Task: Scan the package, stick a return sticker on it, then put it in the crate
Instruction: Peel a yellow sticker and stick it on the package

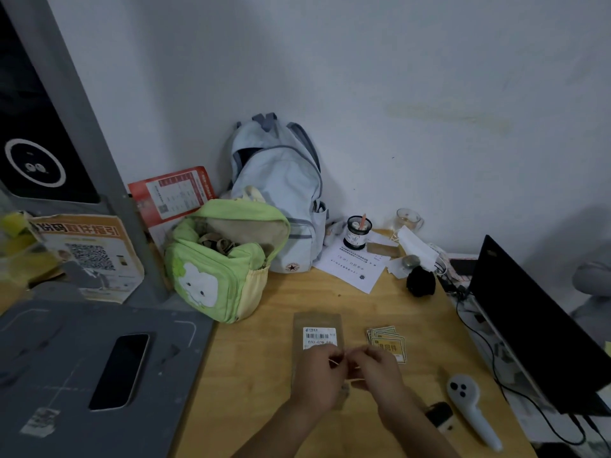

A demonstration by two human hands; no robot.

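Peeling looks like the step in hand — the package (317, 342) lies flat on the bench (264, 375), no crate in view, while the left hand (319, 380) and right hand (377, 371) meet just above it, fingertips pinched on a sticker (353, 379) — scanner (469, 408) idle nearby, sticking and crating left.

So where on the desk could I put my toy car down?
There is bare wood between the green bag and the brown package, and more behind the package, before the white paper. The back right corner is crowded with a pen cup, a glass, a mask and cables. Both hands work over the package.
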